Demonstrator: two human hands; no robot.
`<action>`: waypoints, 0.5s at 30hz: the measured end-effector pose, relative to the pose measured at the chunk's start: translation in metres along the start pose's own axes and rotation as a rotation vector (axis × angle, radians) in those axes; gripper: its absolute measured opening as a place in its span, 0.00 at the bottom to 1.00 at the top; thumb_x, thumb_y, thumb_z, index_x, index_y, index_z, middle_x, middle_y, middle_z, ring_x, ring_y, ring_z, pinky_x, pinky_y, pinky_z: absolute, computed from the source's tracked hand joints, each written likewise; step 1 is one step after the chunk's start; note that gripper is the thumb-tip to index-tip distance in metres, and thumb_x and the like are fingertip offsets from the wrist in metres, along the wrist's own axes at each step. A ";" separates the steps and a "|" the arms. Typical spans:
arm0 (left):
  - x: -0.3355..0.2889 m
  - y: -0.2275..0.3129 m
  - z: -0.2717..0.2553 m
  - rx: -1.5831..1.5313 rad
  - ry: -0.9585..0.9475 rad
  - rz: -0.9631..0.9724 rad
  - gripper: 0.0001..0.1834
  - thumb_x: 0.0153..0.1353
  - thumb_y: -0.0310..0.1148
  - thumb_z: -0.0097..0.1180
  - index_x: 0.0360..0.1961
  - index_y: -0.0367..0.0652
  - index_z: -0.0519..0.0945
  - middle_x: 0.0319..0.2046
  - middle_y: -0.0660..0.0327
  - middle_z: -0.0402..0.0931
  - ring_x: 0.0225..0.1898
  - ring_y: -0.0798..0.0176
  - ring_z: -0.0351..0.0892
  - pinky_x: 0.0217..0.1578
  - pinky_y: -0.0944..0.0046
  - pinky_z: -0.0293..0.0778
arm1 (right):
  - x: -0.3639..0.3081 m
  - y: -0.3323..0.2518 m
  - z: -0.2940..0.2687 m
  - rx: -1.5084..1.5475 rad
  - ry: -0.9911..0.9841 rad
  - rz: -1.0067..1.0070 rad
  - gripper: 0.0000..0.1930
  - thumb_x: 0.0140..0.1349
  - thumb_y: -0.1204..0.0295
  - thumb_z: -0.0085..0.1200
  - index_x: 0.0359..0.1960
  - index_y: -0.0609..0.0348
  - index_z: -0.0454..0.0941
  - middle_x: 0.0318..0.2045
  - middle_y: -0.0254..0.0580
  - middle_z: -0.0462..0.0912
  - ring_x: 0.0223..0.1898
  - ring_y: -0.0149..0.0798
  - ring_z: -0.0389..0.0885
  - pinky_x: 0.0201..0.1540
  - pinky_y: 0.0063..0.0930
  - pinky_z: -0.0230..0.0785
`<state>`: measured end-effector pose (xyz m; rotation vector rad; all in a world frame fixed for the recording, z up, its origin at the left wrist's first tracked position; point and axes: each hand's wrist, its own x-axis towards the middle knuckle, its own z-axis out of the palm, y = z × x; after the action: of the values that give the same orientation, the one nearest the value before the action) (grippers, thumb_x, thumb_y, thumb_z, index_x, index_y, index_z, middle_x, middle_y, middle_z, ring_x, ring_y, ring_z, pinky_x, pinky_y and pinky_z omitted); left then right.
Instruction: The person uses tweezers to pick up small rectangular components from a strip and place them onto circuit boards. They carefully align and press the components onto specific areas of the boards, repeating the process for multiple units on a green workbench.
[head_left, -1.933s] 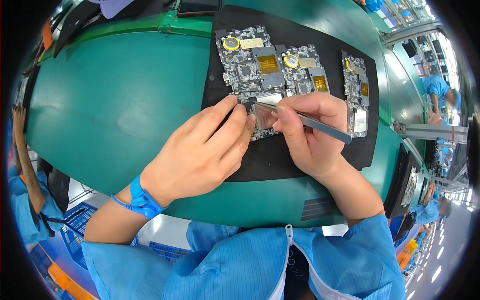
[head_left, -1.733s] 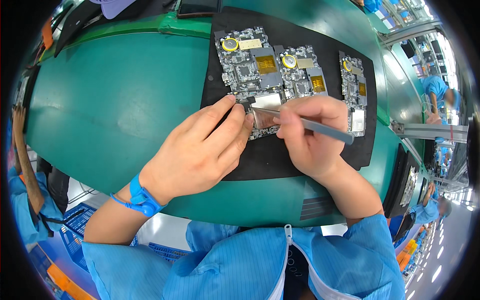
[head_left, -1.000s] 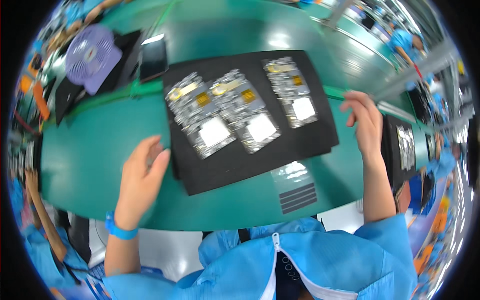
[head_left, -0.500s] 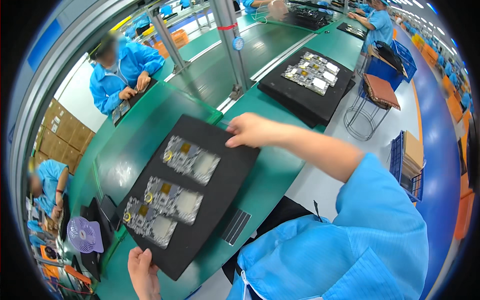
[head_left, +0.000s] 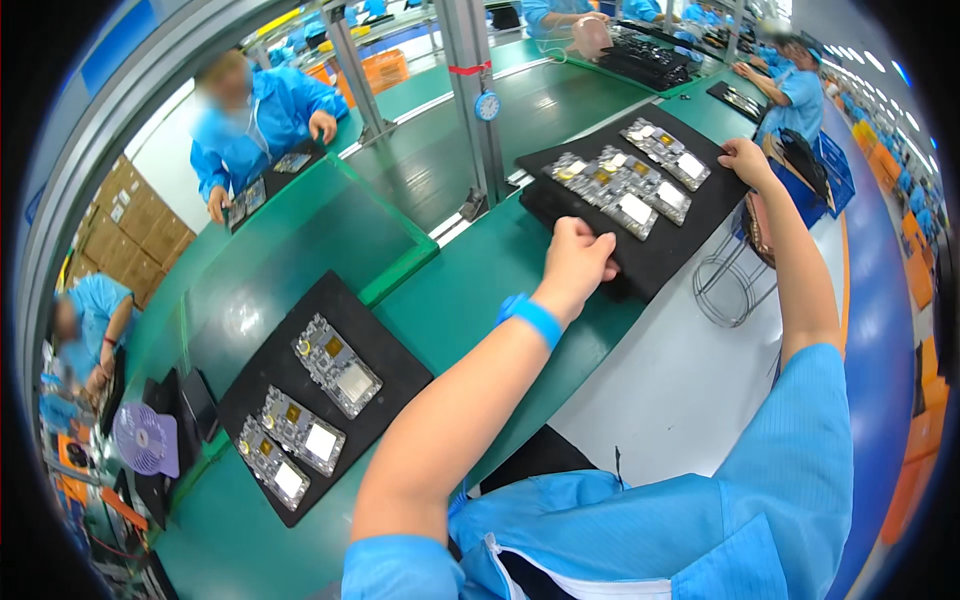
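Note:
My left hand, with a blue band at the wrist, pinches the near edge of a black foam sheet. At the same sheet's far right corner, my right hand grips with its fingers closed. Grey circuit boards with white rectangles lie on this sheet, which is over a stack of dark sheets at the right of the green bench. A second black foam sheet rests on the bench to the left of my left forearm, carrying three circuit boards.
A metal post with a small blue dial rises behind the bench. Green-edged bench top extends leftward to a purple fan. Across from me a person handles boards. A wire-framed stool stands right of the bench.
The foam sheet I held is now lying on the bench at left, released by both hands. My hands have moved right and taken hold of the sheet on the stack.

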<state>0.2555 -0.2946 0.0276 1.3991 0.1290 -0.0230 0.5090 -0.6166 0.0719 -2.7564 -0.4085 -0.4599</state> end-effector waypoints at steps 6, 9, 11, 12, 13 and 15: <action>-0.040 -0.019 -0.031 0.235 -0.117 0.241 0.28 0.60 0.31 0.54 0.60 0.36 0.63 0.52 0.52 0.70 0.47 0.60 0.74 0.43 0.63 0.73 | 0.033 0.038 0.042 -0.470 0.131 0.001 0.15 0.62 0.60 0.47 0.40 0.58 0.77 0.37 0.56 0.80 0.42 0.58 0.78 0.44 0.49 0.69; -0.132 -0.027 -0.090 0.811 -0.079 0.486 0.18 0.55 0.28 0.56 0.48 0.36 0.73 0.44 0.51 0.73 0.44 0.52 0.75 0.42 0.60 0.73 | -0.006 -0.070 0.060 -0.265 0.265 -0.143 0.22 0.68 0.57 0.37 0.40 0.62 0.78 0.36 0.62 0.78 0.41 0.60 0.76 0.42 0.51 0.66; -0.201 -0.024 -0.125 1.047 -0.050 0.501 0.15 0.51 0.27 0.59 0.42 0.37 0.76 0.41 0.51 0.74 0.42 0.50 0.75 0.42 0.58 0.74 | -0.052 -0.144 0.041 0.342 0.153 -0.081 0.24 0.70 0.55 0.37 0.44 0.66 0.78 0.33 0.49 0.81 0.37 0.41 0.78 0.45 0.31 0.67; -0.229 -0.021 -0.137 1.143 -0.039 0.469 0.15 0.50 0.26 0.60 0.40 0.37 0.76 0.41 0.52 0.74 0.42 0.49 0.74 0.42 0.57 0.74 | -0.097 -0.196 0.036 0.616 0.199 -0.258 0.26 0.71 0.56 0.33 0.39 0.67 0.78 0.33 0.40 0.79 0.37 0.31 0.74 0.46 0.25 0.65; -0.257 -0.020 -0.150 1.206 -0.009 0.375 0.15 0.49 0.26 0.61 0.40 0.37 0.77 0.42 0.52 0.74 0.43 0.50 0.75 0.43 0.57 0.74 | -0.131 -0.235 0.028 0.549 0.161 -0.336 0.27 0.72 0.56 0.29 0.36 0.67 0.78 0.35 0.40 0.79 0.38 0.31 0.73 0.46 0.25 0.64; -0.288 -0.020 -0.173 1.270 -0.005 0.303 0.17 0.48 0.26 0.61 0.41 0.37 0.77 0.44 0.52 0.74 0.45 0.50 0.74 0.44 0.57 0.73 | -0.191 -0.283 0.021 0.576 -0.079 -0.228 0.31 0.72 0.50 0.26 0.30 0.61 0.79 0.25 0.34 0.77 0.29 0.25 0.73 0.33 0.18 0.63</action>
<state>-0.0460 -0.1452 0.0095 2.6732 -0.1424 0.1729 0.2493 -0.3948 0.0585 -2.1820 -0.7485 -0.2343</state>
